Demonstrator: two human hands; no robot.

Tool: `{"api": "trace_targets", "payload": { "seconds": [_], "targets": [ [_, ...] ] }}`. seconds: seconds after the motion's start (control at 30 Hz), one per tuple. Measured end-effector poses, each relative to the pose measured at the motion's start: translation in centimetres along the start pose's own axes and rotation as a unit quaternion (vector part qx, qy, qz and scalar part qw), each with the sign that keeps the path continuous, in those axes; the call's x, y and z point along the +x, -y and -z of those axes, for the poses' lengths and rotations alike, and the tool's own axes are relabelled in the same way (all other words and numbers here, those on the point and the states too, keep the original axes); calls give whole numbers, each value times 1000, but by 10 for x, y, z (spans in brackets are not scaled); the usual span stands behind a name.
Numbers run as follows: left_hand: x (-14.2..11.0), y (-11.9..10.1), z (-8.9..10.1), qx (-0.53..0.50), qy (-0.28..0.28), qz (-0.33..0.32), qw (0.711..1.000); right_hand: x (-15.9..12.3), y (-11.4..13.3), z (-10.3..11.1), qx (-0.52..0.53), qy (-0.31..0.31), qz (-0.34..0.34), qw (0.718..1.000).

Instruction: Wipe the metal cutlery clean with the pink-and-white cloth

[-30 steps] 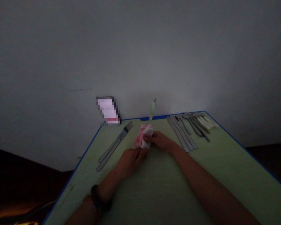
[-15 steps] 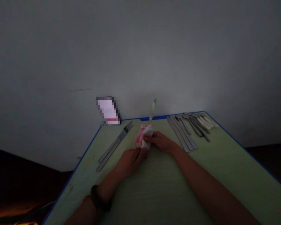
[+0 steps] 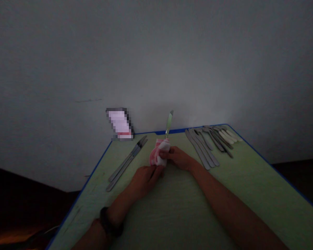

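A table knife (image 3: 169,122) points up and away from me, its blade showing above a pink-and-white cloth (image 3: 163,152). My right hand (image 3: 179,157) pinches the cloth round the knife, thumb across the front. Lower down, my left hand (image 3: 146,178) is closed at the knife's bottom end, just under the cloth; the handle is hidden by cloth and fingers. Two more table knives (image 3: 125,166) lie side by side to the left of my hands. On the right, several pieces of cutlery (image 3: 205,151) lie in a row, some with pale handles.
A pale green table (image 3: 172,215) with a blue edge stands against a grey wall (image 3: 156,59). A phone with a lit, blurred screen (image 3: 120,123) leans on the wall at the back left corner. Dark floor shows on both sides.
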State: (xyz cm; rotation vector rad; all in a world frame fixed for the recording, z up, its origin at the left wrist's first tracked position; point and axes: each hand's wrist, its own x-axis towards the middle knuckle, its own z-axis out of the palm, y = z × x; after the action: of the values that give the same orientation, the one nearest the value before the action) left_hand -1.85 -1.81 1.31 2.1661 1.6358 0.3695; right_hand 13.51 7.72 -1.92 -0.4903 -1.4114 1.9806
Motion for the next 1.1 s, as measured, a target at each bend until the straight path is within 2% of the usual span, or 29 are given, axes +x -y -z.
{"api": "trace_targets", "payload": {
  "seconds": [1.1],
  "targets": [
    [0, 1, -1, -2, 0, 5, 1000, 1, 2, -2, 17, -7, -19, 1000]
  ]
}}
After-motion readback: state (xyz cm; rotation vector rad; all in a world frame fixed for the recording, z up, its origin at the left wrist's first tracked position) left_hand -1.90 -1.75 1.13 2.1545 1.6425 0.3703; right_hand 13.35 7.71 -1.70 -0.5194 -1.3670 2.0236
